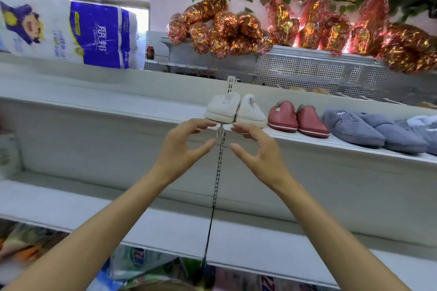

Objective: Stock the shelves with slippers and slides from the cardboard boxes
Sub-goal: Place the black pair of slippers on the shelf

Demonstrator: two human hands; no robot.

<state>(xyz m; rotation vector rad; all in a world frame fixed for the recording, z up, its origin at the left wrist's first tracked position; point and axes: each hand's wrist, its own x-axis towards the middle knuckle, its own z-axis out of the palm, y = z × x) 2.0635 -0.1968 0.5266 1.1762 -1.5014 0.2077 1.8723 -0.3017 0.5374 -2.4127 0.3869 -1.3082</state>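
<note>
Both hands, left (182, 146) and right (257, 149), hung loosely open, holding nothing, just below the white slippers (235, 111) on the shelf (142, 111). The pair overhung its front lip; a nudge might tip them off. Toes pointed outward toward her, long axes running front to back.

This is a shop. White metal shelving (142, 111) runs in long tiers on slotted uprights (221, 160), with perforated back panels (300, 71) behind. Pairs of slippers (236, 111) stand lined up for sale, a wrapped pack of toilet paper (71, 30) lies on top, and foil-wrapped goods (220, 28) are piled above.
</note>
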